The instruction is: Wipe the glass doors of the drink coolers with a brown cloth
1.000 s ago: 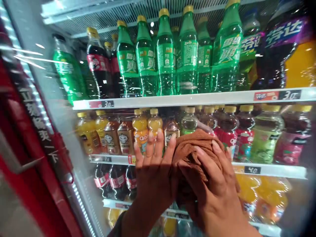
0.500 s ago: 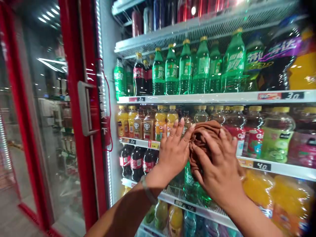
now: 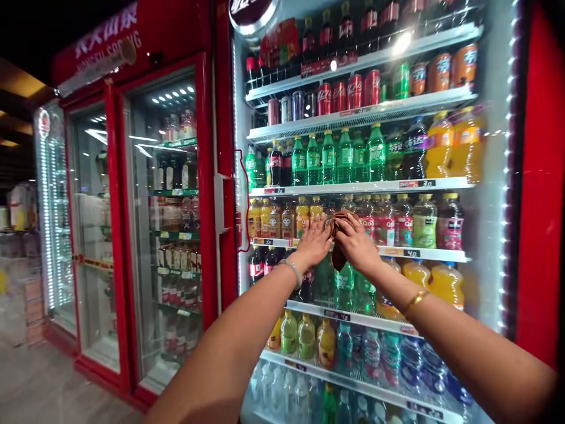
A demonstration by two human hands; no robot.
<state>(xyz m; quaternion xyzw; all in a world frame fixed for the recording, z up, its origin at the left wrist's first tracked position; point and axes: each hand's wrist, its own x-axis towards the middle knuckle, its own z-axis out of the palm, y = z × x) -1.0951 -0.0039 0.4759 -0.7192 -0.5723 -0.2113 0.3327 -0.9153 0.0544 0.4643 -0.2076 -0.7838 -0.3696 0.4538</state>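
Observation:
My right hand [image 3: 356,244] presses a crumpled brown cloth [image 3: 339,258] against the glass door of a lit drinks fridge. Its fingers are bent over the cloth, and a loose end hangs below them. Beside it on the left, my left hand [image 3: 314,242] lies flat with its fingers stretched out, the fingertips close to the cloth's edge. Both arms reach forward at full length. Through the glass behind the hands stand juice bottles [image 3: 302,213] and green soda bottles [image 3: 345,277], partly covered by my hands.
A pale door handle [image 3: 222,203] and a thin red cord [image 3: 242,200] are at the fridge's left side. Several shelves of bottles and cans [image 3: 354,88] fill it. Another red-framed fridge [image 3: 117,235] stands to the left, above the grey floor [image 3: 66,388].
My view has drawn back, so more of the fridge shows and my arms look more stretched out. The cloth is bunched smaller under my right hand, with an end hanging down.

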